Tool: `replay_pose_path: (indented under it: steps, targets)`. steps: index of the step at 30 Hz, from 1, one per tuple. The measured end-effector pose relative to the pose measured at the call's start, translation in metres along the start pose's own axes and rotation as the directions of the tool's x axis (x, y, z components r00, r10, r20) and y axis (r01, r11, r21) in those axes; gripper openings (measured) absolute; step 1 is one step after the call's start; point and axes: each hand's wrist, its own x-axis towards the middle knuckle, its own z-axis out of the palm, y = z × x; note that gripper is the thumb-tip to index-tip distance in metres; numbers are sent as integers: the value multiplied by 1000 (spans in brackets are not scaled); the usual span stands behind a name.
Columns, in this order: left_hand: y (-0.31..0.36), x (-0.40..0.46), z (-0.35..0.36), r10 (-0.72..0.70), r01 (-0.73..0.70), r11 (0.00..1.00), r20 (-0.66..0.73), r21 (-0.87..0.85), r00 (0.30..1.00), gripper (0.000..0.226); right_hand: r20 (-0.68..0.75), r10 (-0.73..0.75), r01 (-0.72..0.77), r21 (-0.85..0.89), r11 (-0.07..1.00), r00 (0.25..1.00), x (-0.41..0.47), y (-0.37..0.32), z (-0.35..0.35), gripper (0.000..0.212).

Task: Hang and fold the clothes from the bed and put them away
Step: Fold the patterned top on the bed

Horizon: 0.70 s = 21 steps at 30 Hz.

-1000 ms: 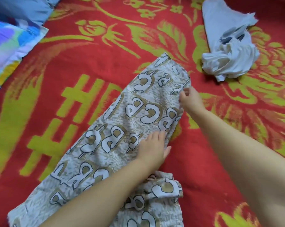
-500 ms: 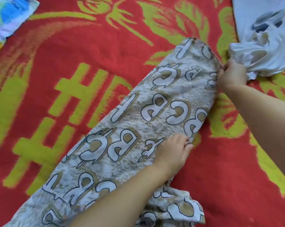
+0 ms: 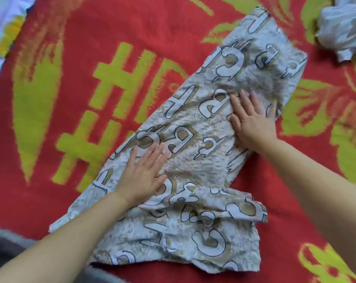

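Head view: left hand (image 3: 142, 176) and right hand (image 3: 251, 121), both flat with fingers straight, are pressing the letter-print trousers (image 3: 195, 160) lying centre on the red bedspread (image 3: 74, 48), crumpled grey garment (image 3: 344, 27) at 1 o'clock; smoothing step, next likely needing a crosswise fold.
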Motion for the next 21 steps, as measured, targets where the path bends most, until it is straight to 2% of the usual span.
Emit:
replay_pose_path:
  steps: [2, 4, 6, 8, 10, 11, 14, 16, 18, 19, 21]
  targets:
    - [-2, 1, 4, -14, 13, 1000, 40, 13, 999, 62, 14, 172, -173, 122, 977, 985, -22, 15, -3, 55]
    - [8, 0, -4, -74, 80, 992, 61, -100, 995, 63, -25, 238, -211, 377, 902, 971, -62, 16, -7, 56]
    - [30, -13, -16, -81, 82, 974, 13, -210, 997, 63, -35, 310, -218, 636, 740, 950, -117, 4, -6, 55]
    - [62, -35, -21, 51, -73, 978, -115, -194, 992, 64, 114, 439, -356, 777, 520, 891, -176, -13, 5, 55]
    - [99, -58, -17, 197, -226, 968, -229, -109, 953, 65, 262, 535, -496, 791, 358, 803, -228, -37, 23, 54]
    - [115, -69, -14, 227, -249, 965, -215, -83, 950, 67, 311, 543, -534, 784, 317, 780, -249, -49, 33, 53]
    - [138, -98, 10, 144, -144, 989, 18, -13, 989, 75, 464, 504, -626, 750, 214, 729, -284, -77, 53, 52]
    - [137, -114, 24, 87, -85, 996, 161, -17, 983, 77, 540, 469, -661, 738, 137, 699, -283, -79, 56, 47]
    - [136, -126, 23, 125, -114, 990, 144, -82, 982, 71, 501, 473, -624, 769, 141, 725, -276, -70, 53, 23]
    - [133, -129, 21, 153, -145, 984, 82, -102, 985, 68, 439, 503, -581, 797, 165, 744, -274, -63, 50, 12]
    - [125, -132, 19, 232, -229, 959, -4, -165, 973, 59, 303, 566, -499, 836, 229, 767, -278, -55, 47, 5]
